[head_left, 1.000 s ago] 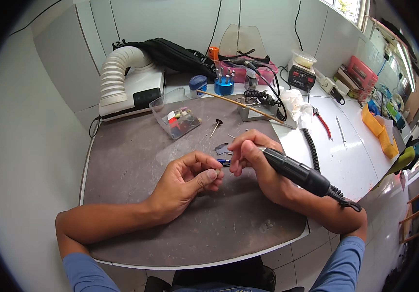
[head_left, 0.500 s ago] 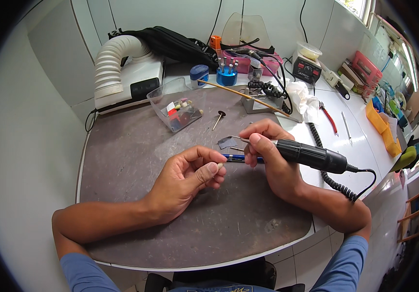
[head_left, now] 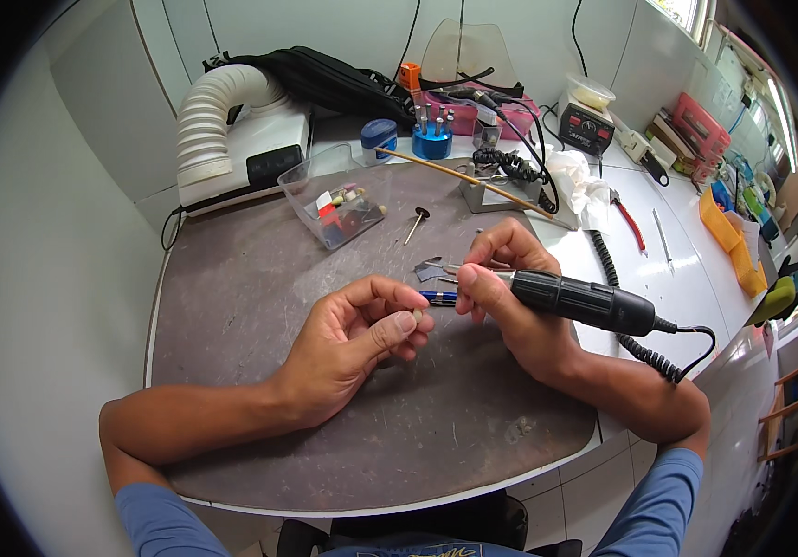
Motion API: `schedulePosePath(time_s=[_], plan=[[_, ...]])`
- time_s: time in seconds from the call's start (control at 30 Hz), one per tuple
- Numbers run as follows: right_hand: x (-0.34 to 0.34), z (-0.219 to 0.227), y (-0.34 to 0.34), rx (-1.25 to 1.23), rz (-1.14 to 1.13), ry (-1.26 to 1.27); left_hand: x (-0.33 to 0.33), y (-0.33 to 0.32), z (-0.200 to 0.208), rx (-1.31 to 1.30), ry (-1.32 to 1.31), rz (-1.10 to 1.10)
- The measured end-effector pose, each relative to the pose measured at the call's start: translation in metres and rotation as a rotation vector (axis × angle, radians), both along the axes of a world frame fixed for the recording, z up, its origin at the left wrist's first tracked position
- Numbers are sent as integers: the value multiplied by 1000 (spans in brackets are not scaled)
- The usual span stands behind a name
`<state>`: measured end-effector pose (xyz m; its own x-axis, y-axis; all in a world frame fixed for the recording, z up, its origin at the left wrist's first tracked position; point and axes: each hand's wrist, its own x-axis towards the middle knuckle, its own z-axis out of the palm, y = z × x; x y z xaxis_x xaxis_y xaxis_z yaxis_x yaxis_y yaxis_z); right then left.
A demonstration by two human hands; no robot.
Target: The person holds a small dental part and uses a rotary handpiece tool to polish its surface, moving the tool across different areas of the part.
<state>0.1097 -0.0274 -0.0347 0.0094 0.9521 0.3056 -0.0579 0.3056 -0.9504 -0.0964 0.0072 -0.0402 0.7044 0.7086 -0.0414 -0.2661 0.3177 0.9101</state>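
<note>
Between the thumb and fingertips of my left hand (head_left: 339, 353) is a small pale piece (head_left: 418, 317); its exact shape is mostly hidden by the fingers. My right hand (head_left: 534, 325) grips a black rotary handpiece (head_left: 589, 302) like a pen, its thin metal tip pointing left toward the left hand. Tip and pale piece are apart. Just beyond the fingers, a blue pen (head_left: 438, 298) lies on the brown mat (head_left: 260, 455), with small dark grey scraps (head_left: 431, 271) behind it. Farther back rests a brown wheel on a thin shank (head_left: 421, 214).
A clear plastic box (head_left: 299, 206) with small coloured bits stands back left, near a white hose unit (head_left: 204, 121). Behind are a blue bur holder (head_left: 432, 141), a blue-lidded jar (head_left: 379, 139) and a control box (head_left: 585, 125). A wooden stick (head_left: 464, 176) slants across. Red-handled pliers (head_left: 629, 223) lie right.
My right hand and the handpiece have shifted slightly left, the tip lowering closer to the left hand. My left hand stays in place, the pale piece slightly turned in its fingers.
</note>
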Motion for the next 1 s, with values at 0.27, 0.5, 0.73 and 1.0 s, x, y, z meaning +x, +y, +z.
schedulePosePath(time_s=[0.27, 0.5, 0.73, 1.0], plan=[[3, 3, -1, 11, -17, -56, 2, 3, -1, -2, -2, -12], [6, 21, 8, -15, -35, 104, 2, 6, 0, -16, 31, 2], [13, -6, -3, -71, 35, -73, 0, 8, -4, 5, -31, -19], [15, -10, -12, 158, 99, -239, 2, 7, -3, -2, -32, -16]])
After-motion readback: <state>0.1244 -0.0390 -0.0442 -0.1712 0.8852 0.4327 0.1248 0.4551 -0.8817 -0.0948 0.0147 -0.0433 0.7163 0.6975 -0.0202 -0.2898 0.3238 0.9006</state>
